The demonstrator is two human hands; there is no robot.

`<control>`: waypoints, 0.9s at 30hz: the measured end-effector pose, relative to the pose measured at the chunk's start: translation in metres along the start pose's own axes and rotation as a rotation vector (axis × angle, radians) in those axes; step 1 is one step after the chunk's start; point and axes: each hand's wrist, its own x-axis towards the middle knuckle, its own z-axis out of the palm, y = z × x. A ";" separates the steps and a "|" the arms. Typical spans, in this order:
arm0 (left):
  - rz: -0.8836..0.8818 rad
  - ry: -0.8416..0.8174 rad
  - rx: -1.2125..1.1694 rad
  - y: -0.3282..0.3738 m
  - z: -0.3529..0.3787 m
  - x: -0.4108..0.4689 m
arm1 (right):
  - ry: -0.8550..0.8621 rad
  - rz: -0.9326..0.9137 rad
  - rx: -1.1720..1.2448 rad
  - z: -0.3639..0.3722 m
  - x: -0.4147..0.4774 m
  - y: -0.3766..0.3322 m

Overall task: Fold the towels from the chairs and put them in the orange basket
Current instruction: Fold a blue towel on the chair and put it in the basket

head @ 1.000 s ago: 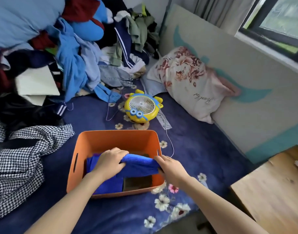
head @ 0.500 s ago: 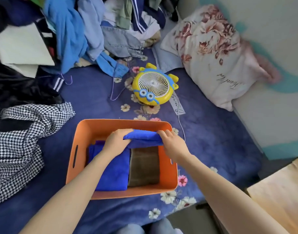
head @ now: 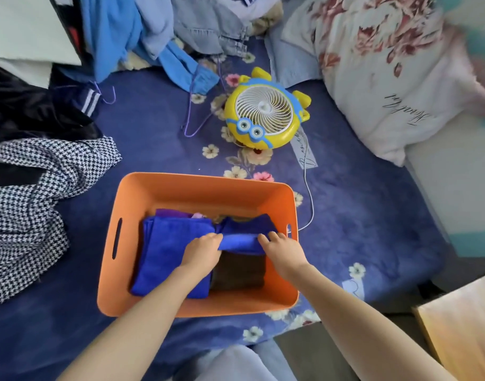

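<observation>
An orange basket (head: 164, 188) sits on the blue floral bedspread. Inside it, a folded blue towel (head: 167, 254) lies on the left and a dark brown towel (head: 241, 273) on the right. A second folded blue towel (head: 244, 232) lies across the far end of the brown one. My left hand (head: 201, 253) grips its left end and my right hand (head: 284, 251) grips its right end, both inside the basket. A bit of purple cloth (head: 169, 213) shows behind the left towel.
A yellow cartoon fan (head: 266, 111) lies beyond the basket, its white cable (head: 310, 199) running past the basket's right side. A houndstooth garment (head: 29, 193) and a heap of clothes (head: 120, 37) fill the left. A floral pillow (head: 387, 72) lies right; a wooden surface (head: 461, 334) sits at lower right.
The camera tilted down and moved closer. Both hands lowered the folded blue towel deeper into the basket, onto the far end of the brown towel.
</observation>
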 end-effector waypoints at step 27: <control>0.203 -0.277 0.480 0.022 0.024 -0.023 | -0.283 -0.118 -0.008 0.022 -0.013 0.000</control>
